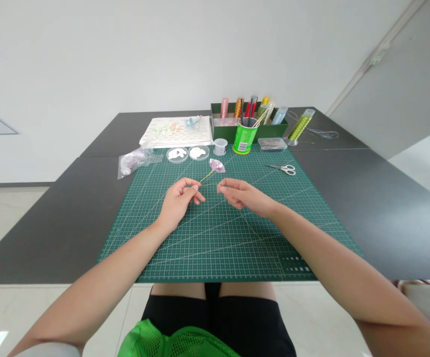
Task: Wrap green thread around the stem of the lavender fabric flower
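Observation:
My left hand (181,201) pinches the thin green stem of a small artificial flower (217,165) between thumb and forefinger. Its pale purple, shiny head points up and to the right, above the green cutting mat (207,238). To the right, apart from the stem, my right hand (240,194) has its thumb and forefinger pressed together; whatever they hold, if anything, is too fine to make out. A thin pale thread (251,227) trails over the mat below that hand.
Behind the flower stand small dishes of white pieces (177,154), a clear tub (220,146), a green can of tools (245,136) and a green box of thread spools (224,133). Scissors (283,169) lie right, a plastic bag (133,161) left. White sheets (155,140) and a green spool (301,126) flank the box.

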Demonstrator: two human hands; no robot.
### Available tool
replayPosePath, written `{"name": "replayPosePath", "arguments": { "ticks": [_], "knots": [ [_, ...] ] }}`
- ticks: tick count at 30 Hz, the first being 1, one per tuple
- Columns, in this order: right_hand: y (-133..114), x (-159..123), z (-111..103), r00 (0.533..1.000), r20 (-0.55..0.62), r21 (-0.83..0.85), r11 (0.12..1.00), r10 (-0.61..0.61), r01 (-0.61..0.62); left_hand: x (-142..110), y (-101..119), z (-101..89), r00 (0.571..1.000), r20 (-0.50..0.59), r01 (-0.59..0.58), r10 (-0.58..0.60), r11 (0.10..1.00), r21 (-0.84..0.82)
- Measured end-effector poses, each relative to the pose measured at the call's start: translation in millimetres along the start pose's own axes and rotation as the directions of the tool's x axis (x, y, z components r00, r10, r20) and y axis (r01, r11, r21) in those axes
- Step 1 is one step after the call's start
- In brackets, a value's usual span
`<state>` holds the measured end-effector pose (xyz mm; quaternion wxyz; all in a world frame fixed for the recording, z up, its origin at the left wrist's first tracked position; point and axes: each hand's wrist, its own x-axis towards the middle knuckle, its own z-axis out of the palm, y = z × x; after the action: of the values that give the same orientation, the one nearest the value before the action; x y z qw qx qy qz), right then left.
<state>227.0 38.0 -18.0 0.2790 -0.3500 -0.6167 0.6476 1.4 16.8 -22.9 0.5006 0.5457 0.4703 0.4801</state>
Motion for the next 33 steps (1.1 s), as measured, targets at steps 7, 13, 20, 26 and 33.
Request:
{"name": "replayPosePath", "arguments": {
  "ticks": [7,13,20,26,33],
  "knots": [
    [11,7,-7,0.959,-0.282,-0.412,0.904,-0.013,-0.109,-2,3,2.2,0.999,-0.008,0.032,-0.033,0.997,-0.075],
    [15,8,-7,0.894,-0.32,-0.616,0.786,-0.315,0.056,-3,4,2.4,0.999,-0.001,0.041,-0.041,0.996,-0.075],
    [17,11,15,0.96,-0.148,-0.077,0.971,-0.237,0.228,-5,1,6.2,0.997,0.062,0.05,-0.044,0.995,-0.086],
    [14,7,44,0.993,-0.069,0.195,0.975,-0.092,0.104,-5,0,5.4,0.998,0.048,0.045,-0.04,0.992,-0.118],
    [-7,0,16,0.977,-0.203,-0.01,0.998,-0.064,0.063,2,8,-5.1,0.993,-0.07,0.081,-0.097,0.977,-0.199]
  ]
}}
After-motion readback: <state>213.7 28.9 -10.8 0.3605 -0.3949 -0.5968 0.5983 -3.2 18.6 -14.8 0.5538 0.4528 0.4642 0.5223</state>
